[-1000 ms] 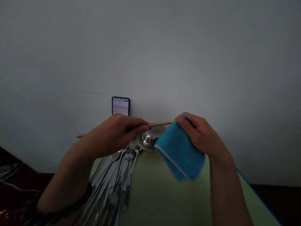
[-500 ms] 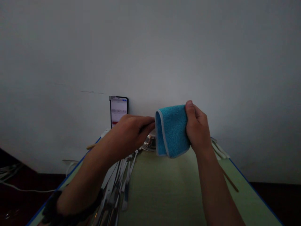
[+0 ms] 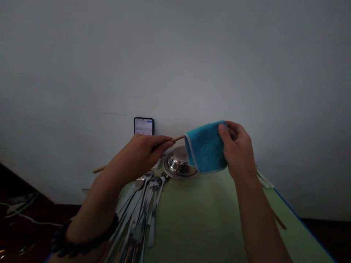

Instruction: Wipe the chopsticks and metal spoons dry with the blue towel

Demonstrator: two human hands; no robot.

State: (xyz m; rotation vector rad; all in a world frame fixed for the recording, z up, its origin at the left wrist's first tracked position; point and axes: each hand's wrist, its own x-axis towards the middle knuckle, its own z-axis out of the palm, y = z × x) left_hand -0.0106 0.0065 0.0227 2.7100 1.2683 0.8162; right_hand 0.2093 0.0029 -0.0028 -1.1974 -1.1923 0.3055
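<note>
My left hand (image 3: 148, 153) is closed, pinching a thin wooden chopstick (image 3: 178, 138) between thumb and fingers. The chopstick's far end goes into the fold of a blue cloth (image 3: 207, 148) with a pale edge. My right hand (image 3: 238, 148) grips the cloth at its upper right corner, thumb on the near side; any part of the chopstick inside is hidden. Below the cloth, a shiny metal bowl (image 3: 178, 162) sits upside down on the table. Under my left forearm lies a heap of metal spoons and other cutlery (image 3: 139, 212).
A phone (image 3: 144, 126) with a timer leans against the wall behind my left hand. White long pieces (image 3: 264, 177) and a brown stick (image 3: 279, 220) lie on the right of the green table (image 3: 197, 219). White cables (image 3: 35, 221) run along the floor at left.
My left hand has shifted left, away from the cloth, baring a length of chopstick. My right hand and the cloth have moved slightly right. More of the bowl shows as the view shifted.
</note>
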